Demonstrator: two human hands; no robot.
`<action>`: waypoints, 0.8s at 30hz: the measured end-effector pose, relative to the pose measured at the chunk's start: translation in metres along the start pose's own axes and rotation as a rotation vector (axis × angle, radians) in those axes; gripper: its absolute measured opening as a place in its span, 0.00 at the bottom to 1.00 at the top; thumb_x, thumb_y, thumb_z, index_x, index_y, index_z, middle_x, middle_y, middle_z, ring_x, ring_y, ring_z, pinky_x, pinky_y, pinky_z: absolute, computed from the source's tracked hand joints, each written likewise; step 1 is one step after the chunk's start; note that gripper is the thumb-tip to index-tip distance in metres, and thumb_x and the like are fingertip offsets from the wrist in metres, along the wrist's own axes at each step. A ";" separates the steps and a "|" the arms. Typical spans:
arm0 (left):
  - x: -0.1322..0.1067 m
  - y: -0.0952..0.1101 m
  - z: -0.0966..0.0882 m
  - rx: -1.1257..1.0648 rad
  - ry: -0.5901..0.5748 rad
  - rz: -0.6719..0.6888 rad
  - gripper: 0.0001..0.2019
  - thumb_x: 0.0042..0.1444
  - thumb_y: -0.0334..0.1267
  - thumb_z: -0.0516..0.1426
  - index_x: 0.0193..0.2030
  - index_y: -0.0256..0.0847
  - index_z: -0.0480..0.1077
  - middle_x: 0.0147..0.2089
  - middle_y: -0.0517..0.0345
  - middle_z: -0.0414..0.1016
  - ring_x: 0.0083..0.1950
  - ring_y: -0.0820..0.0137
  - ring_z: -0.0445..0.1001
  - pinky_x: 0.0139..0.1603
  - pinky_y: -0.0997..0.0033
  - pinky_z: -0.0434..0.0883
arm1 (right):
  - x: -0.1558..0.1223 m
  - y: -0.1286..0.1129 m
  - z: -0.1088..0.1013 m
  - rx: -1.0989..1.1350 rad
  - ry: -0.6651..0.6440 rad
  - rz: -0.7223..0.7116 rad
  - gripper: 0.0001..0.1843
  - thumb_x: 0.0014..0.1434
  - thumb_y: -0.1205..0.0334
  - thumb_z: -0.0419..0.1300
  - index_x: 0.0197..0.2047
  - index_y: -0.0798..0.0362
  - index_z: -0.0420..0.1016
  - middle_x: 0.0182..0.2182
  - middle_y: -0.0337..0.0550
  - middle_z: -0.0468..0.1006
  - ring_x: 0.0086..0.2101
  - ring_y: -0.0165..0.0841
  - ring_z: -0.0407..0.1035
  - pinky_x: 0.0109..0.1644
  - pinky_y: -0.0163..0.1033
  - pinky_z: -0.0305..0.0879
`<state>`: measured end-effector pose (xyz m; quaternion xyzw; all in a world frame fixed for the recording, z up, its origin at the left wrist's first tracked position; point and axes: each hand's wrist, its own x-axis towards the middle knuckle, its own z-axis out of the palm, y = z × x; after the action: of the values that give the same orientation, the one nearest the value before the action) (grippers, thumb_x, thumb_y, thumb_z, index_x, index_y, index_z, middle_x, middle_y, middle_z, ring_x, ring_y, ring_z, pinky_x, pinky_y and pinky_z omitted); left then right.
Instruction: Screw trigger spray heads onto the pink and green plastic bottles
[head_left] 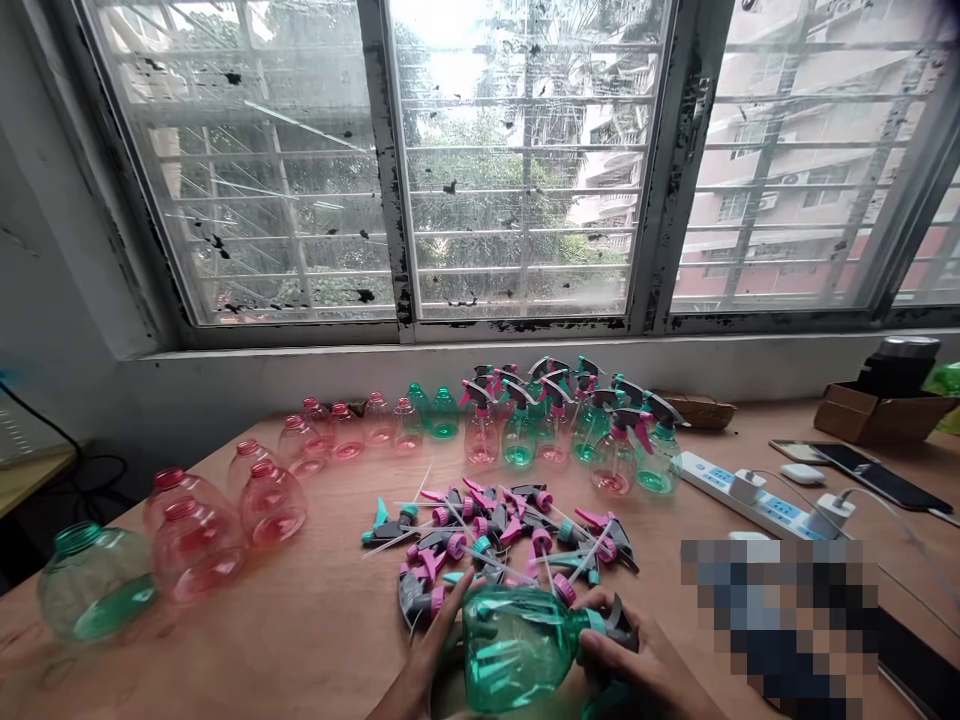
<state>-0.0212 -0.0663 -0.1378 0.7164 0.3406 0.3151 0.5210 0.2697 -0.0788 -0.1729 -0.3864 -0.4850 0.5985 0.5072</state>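
A clear green spray bottle lies on its side in front of me, base to the left and neck to the right. My left hand is closed around the base end; the bottle hides some of its fingers. At the neck, my right hand grips the grey and teal spray head, thumb near the teal collar. The head sits at the bottle's mouth; how tightly, I cannot tell. Just beyond my hands lies a pile of loose pink, teal and grey spray heads with thin tubes.
Open pink bottles and a green one stand along the left. Bottles fitted with spray heads cluster below the window. To the right are a white power strip, phones and a cardboard box. A pixelated patch covers the lower right.
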 end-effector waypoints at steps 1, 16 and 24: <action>0.001 -0.001 0.001 0.004 -0.005 0.016 0.47 0.56 0.49 0.66 0.75 0.60 0.41 0.80 0.64 0.38 0.79 0.48 0.32 0.77 0.48 0.45 | -0.001 -0.001 0.000 -0.008 -0.001 -0.001 0.25 0.52 0.45 0.72 0.42 0.53 0.72 0.20 0.34 0.77 0.21 0.31 0.71 0.26 0.33 0.60; -0.001 0.008 0.000 0.017 -0.022 0.001 0.51 0.56 0.55 0.64 0.76 0.58 0.34 0.81 0.62 0.37 0.79 0.48 0.32 0.77 0.46 0.44 | -0.002 -0.001 0.001 -0.057 -0.003 0.001 0.24 0.53 0.45 0.71 0.42 0.54 0.71 0.19 0.34 0.78 0.22 0.31 0.72 0.26 0.33 0.60; -0.002 -0.006 -0.003 -0.058 -0.023 0.032 0.51 0.55 0.59 0.64 0.76 0.55 0.39 0.80 0.59 0.41 0.79 0.47 0.34 0.77 0.49 0.46 | 0.001 0.005 -0.002 -0.044 -0.023 0.013 0.25 0.53 0.44 0.71 0.42 0.53 0.71 0.22 0.36 0.80 0.23 0.33 0.74 0.27 0.34 0.61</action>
<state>-0.0257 -0.0647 -0.1427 0.7100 0.3138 0.3249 0.5402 0.2700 -0.0779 -0.1784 -0.3937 -0.5015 0.5954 0.4888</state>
